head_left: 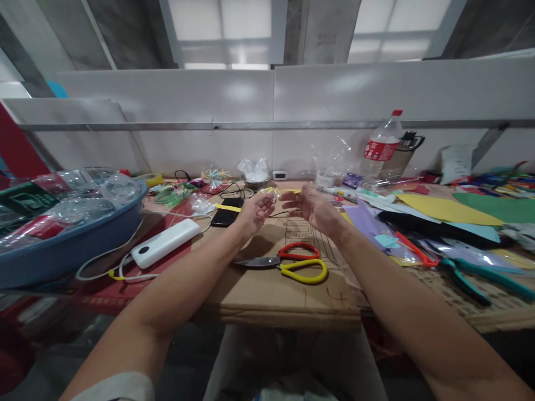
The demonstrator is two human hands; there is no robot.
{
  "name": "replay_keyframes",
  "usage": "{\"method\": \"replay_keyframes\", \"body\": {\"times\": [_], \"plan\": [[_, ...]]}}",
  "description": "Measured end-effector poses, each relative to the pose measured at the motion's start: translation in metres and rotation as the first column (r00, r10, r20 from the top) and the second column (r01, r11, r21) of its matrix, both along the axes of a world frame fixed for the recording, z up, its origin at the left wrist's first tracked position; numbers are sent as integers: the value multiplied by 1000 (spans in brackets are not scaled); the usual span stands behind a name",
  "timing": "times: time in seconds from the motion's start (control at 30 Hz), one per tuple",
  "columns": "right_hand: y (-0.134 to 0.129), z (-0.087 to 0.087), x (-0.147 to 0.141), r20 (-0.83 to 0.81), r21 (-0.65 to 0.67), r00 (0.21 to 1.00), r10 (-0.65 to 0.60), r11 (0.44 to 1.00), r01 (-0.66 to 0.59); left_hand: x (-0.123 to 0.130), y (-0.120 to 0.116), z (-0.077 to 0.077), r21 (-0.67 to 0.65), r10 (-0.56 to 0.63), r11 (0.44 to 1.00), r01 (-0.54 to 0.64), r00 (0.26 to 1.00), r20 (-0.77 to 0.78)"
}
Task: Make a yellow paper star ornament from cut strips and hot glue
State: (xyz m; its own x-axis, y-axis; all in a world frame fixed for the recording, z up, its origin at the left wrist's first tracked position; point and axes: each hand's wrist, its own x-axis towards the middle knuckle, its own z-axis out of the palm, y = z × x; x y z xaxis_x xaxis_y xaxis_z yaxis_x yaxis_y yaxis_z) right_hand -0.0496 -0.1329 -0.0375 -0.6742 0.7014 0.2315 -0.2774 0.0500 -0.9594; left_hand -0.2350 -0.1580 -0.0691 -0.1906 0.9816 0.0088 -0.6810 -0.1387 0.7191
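Note:
My left hand [256,213] is over the cardboard, palm turned up and fingers curled. At its fingertips is a small clear plastic piece with thin yellow strips [272,191]. Opposite it, my right hand [314,209] has its lower fingers spread. A yellow strip [291,190] runs to the top of this hand, where thumb and forefinger seem to pinch it; the grip is partly hidden. Between my forearms, scissors [288,263] with one red and one yellow handle lie on the cardboard [259,292], their blades pointing left.
A blue basin [125,223] of plastic bottles stands left, beside a white power bank [165,243] with a cable. A black phone [225,216] lies beyond my left wrist. At right are coloured sheets [447,209], green-handled pliers [472,278] and a red-capped bottle [382,147].

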Motion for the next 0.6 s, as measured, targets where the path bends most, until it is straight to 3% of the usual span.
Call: {"method": "replay_keyframes", "body": {"times": [0.17, 0.4, 0.6], "plan": [[1, 0, 2, -67, 124, 993, -98, 987, 105, 7, -3, -1, -65, -81, 995, 81, 997, 2], [13, -6, 4, 9, 117, 983, -185, 976, 183, 12, -3, 4, -141, -77, 987, 79, 997, 21], [26, -21, -2, 182, 340, 885, -428, 872, 352, 13, -3, -1, -273, -110, 956, 107, 994, 6]]}}
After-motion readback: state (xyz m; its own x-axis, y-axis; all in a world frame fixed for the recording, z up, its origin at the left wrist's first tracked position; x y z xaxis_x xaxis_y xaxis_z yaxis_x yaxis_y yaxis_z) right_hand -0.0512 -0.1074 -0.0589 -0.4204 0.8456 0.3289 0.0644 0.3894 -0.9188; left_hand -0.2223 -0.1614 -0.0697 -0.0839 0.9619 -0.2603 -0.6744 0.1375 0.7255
